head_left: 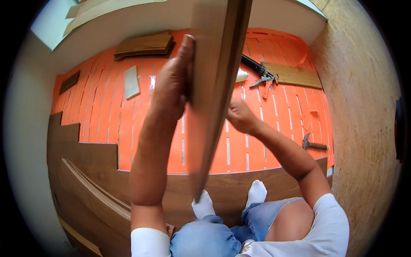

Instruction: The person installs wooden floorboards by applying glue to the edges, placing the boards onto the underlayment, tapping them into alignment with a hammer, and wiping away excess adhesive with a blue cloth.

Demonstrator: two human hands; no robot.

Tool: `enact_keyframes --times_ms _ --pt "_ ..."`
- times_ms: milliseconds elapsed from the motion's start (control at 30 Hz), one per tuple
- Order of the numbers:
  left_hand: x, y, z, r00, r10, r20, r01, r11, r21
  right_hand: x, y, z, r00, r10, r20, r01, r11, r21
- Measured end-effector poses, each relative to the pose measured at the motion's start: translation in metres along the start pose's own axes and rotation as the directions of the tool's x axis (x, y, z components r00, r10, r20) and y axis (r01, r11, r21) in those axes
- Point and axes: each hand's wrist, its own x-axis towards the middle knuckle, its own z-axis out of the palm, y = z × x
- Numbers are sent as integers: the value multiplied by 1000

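A long brown wooden floorboard [209,85] stands on edge in front of me, tilted, its far end reaching past the top of the view. My left hand [177,79] is closed on its left face, thumb pointing up along the board. On the other side, my right hand [242,116] is curled against the board's right edge, with its fingertips partly hidden. The board's near end, blurred, comes down close to my left foot. Beneath lies orange underlay [162,141] with rows of slots, bordered by laid brown flooring [239,184] under my feet.
A caulking gun [263,73] lies beside a lighter board [293,76] at the right. Nearer me is a hammer [314,143]. Stacked boards [143,45] sit by the far wall, a pale flat block [131,82] nearby. Loose planks [94,184] rest at lower left.
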Motion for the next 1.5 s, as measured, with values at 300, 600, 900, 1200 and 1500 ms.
enact_keyframes --times_ms 300,600,900,1200,1500 --pt "-45 -48 -28 927 -25 -375 341 475 811 -198 45 -253 672 179 -718 179 902 393" --pt "-86 -115 -107 911 -34 -411 410 -33 911 -243 80 -261 653 622 -431 -420 772 478" --pt "-82 -220 -112 917 -260 -301 256 -195 947 -388 163 -196 397 722 -566 -866 499 29" --pt "-104 -221 -166 922 -209 -326 299 -149 942 -357 187 -206 617 655 -437 -772 610 -176" --pt "-111 -198 -213 906 -217 -363 328 -183 927 -322 191 -152 581 672 -459 -793 593 -136"
